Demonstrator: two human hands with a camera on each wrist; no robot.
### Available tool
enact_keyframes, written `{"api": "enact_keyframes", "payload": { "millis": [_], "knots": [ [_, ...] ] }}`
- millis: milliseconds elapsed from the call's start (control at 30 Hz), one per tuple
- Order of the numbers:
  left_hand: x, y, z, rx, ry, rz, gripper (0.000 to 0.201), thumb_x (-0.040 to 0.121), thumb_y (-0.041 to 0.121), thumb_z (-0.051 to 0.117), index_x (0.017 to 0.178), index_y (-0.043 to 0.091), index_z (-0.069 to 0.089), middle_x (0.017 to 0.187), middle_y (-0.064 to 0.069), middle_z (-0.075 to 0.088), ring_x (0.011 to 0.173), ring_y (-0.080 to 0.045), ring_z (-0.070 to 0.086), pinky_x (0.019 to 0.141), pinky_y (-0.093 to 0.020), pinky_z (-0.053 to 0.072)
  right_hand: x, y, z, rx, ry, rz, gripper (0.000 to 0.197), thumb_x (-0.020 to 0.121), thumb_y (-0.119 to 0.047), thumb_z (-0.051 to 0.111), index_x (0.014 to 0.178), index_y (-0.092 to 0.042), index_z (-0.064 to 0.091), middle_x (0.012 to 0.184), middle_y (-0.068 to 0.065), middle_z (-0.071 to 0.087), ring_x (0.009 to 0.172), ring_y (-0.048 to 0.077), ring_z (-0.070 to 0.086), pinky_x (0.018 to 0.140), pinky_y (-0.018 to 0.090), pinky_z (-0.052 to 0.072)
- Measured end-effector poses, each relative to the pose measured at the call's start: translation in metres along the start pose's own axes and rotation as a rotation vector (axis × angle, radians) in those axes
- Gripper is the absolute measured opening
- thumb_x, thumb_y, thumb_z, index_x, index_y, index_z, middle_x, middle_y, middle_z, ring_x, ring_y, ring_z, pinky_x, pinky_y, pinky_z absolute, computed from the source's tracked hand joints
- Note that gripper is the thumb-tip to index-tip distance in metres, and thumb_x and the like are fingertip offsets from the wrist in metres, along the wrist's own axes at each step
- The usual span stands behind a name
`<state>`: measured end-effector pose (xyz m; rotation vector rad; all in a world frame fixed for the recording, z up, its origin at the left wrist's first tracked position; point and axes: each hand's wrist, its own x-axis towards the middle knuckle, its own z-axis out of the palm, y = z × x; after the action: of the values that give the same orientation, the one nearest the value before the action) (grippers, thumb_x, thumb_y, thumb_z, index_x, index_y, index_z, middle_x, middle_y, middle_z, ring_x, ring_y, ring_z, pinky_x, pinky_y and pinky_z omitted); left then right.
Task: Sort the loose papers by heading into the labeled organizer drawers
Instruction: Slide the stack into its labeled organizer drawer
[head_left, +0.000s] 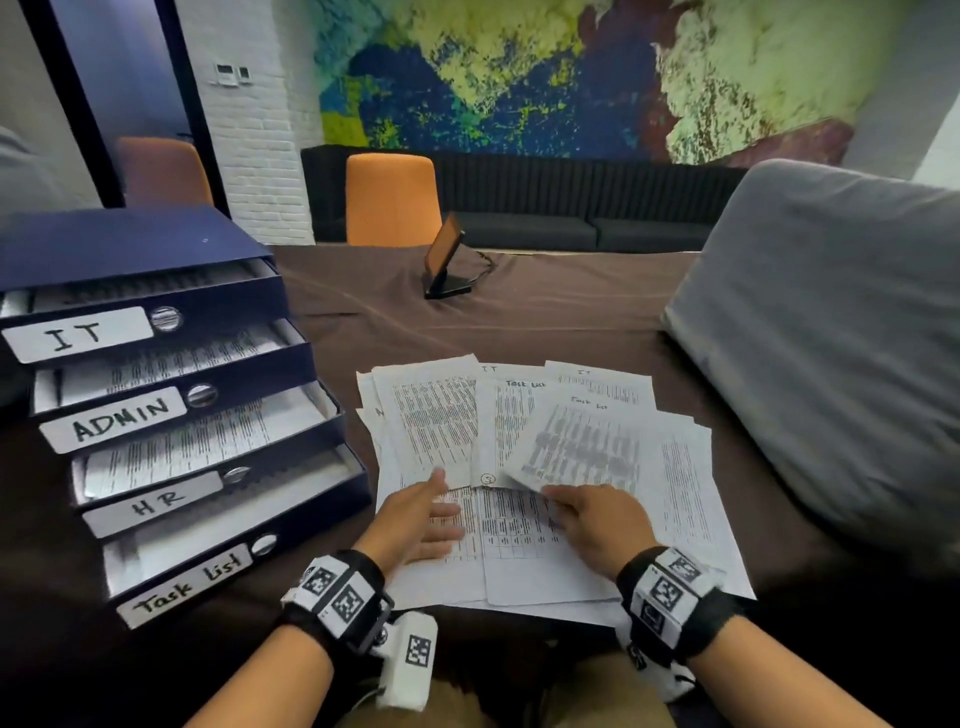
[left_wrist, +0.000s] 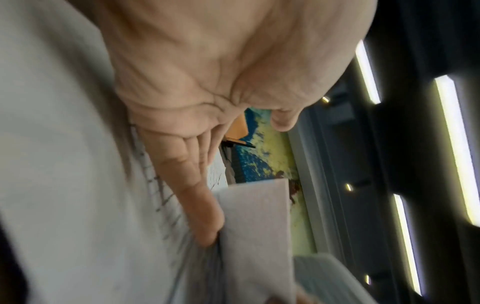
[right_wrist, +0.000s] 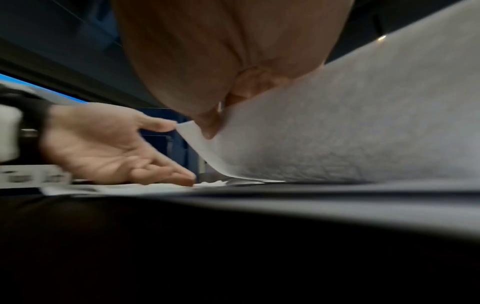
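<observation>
Far left of the paper pile: organizer, four dark blue drawers pulled out in steps, labelled top to bottom IT, ADMIN, HR, Task list. Printed sheets already lying in the upper three; bottom drawer contents hard to tell.

On the pile's left half: left hand, fingers straight, pressing flat on the sheets, gripping nothing. Wrist view confirms flat fingers laid on print.

Pile itself: loose sheets fanned on brown cloth, overlapping, handwritten headings "IT" and "Task list" legible at upper edges.

On the pile's right half: right hand, thumb and fingers pinching the near corner of one sheet, headed "Task list", peeled up at a slant off the rest. Right wrist view shows that sheet curling, limp, from the pinch.

Right of the pile: grey cushion. Beyond the pile: small tilted screen, orange chair.

Handling, as judged: thin, light, floppy paper, prone to slide and cling to neighbours; best taken by a corner or short edge while the flat hand anchors the rest, then supported to stop buckling at the drawer mouth.
</observation>
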<state>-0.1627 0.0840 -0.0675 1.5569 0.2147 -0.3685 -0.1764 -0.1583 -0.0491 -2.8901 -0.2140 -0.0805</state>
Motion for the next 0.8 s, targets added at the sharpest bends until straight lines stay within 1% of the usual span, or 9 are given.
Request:
{"api": "enact_keyframes", "payload": {
  "millis": [133, 200, 300, 400, 467, 533, 633, 733, 800],
  "knots": [
    [0.002, 0.000, -0.011, -0.205, -0.036, -0.155, 0.065, 0.084, 0.066, 0.063, 0.121, 0.012, 0.060, 0.116, -0.018, 0.072, 0.107, -0.038, 0.069, 0.094, -0.050, 0.054, -0.027, -0.039, 0.013, 0.128, -0.096, -0.317, 0.066, 0.086, -0.076, 0.026, 0.122, -0.040, 0.067, 0.121, -0.015, 0.070, 0.111, 0.009, 0.063, 0.091, 0.019, 0.044],
    [0.004, -0.009, -0.018, -0.156, -0.072, -0.192, 0.070, 0.070, 0.040, 0.087, 0.128, 0.007, 0.063, 0.119, -0.019, 0.071, 0.113, -0.039, 0.067, 0.103, -0.057, 0.048, -0.035, -0.049, 0.013, 0.234, -0.178, -0.331, 0.071, 0.080, -0.085, 0.033, 0.114, -0.037, 0.071, 0.117, -0.019, 0.070, 0.107, 0.001, 0.063, 0.096, 0.023, 0.047],
    [0.000, -0.018, -0.028, -0.032, 0.019, -0.148, 0.037, 0.085, -0.007, 0.070, 0.121, 0.000, 0.067, 0.110, -0.016, 0.075, 0.106, -0.036, 0.070, 0.098, -0.056, 0.052, -0.011, -0.042, 0.003, 0.449, -0.023, -0.101, 0.073, 0.072, -0.090, 0.044, 0.108, -0.032, 0.072, 0.116, -0.019, 0.069, 0.106, 0.000, 0.060, 0.097, 0.032, 0.048],
    [-0.002, -0.026, -0.039, 0.040, 0.111, -0.100, 0.022, 0.090, -0.007, 0.065, 0.109, 0.002, 0.072, 0.101, -0.010, 0.078, 0.096, -0.028, 0.074, 0.090, -0.045, 0.058, 0.042, -0.005, -0.010, 0.436, 0.243, 0.287, 0.048, 0.089, -0.064, 0.054, 0.108, -0.023, 0.068, 0.114, -0.002, 0.070, 0.100, 0.017, 0.064, 0.092, 0.037, 0.050],
    [-0.003, -0.028, -0.043, 0.016, 0.148, -0.089, 0.018, 0.090, -0.004, 0.067, 0.106, 0.002, 0.073, 0.100, -0.010, 0.078, 0.094, -0.028, 0.075, 0.090, -0.045, 0.058, 0.066, 0.021, -0.012, 0.404, 0.192, 0.562, 0.048, 0.090, -0.047, 0.063, 0.122, -0.011, 0.058, 0.125, 0.009, 0.064, 0.110, 0.031, 0.060, 0.094, 0.037, 0.048],
    [-0.004, -0.026, -0.043, -0.023, 0.157, -0.097, 0.018, 0.088, -0.004, 0.070, 0.105, 0.001, 0.074, 0.104, -0.013, 0.077, 0.094, -0.029, 0.075, 0.093, -0.049, 0.057, 0.077, 0.033, -0.004, 0.390, 0.070, 0.765, 0.074, 0.081, -0.045, 0.075, 0.135, -0.006, 0.043, 0.136, 0.017, 0.053, 0.122, 0.038, 0.052, 0.100, 0.044, 0.045],
    [-0.007, -0.024, -0.038, -0.030, 0.163, -0.087, 0.021, 0.084, -0.004, 0.074, 0.104, 0.002, 0.075, 0.101, -0.012, 0.077, 0.094, -0.028, 0.075, 0.093, -0.048, 0.057, 0.086, 0.037, 0.009, 0.355, -0.011, 0.872, 0.095, 0.074, -0.034, 0.085, 0.143, -0.005, 0.027, 0.137, 0.018, 0.045, 0.126, 0.039, 0.048, 0.099, 0.046, 0.045],
    [-0.011, -0.021, -0.037, -0.047, 0.171, -0.082, 0.025, 0.080, -0.002, 0.080, 0.104, 0.003, 0.076, 0.099, -0.010, 0.078, 0.092, -0.028, 0.076, 0.092, -0.048, 0.058, 0.094, 0.045, 0.016, 0.481, -0.048, 0.827, 0.070, 0.079, -0.020, 0.078, 0.136, -0.001, 0.041, 0.110, 0.013, 0.058, 0.099, 0.031, 0.062, 0.078, 0.037, 0.049],
    [-0.014, -0.021, -0.037, -0.054, 0.177, -0.083, 0.026, 0.077, -0.002, 0.082, 0.102, 0.004, 0.076, 0.096, -0.011, 0.078, 0.090, -0.028, 0.076, 0.089, -0.048, 0.059, 0.096, 0.052, 0.017, 0.575, -0.037, 0.785, 0.049, 0.085, -0.014, 0.071, 0.129, -0.002, 0.056, 0.122, 0.016, 0.063, 0.111, 0.032, 0.062, 0.078, 0.033, 0.048]
  ]
}}
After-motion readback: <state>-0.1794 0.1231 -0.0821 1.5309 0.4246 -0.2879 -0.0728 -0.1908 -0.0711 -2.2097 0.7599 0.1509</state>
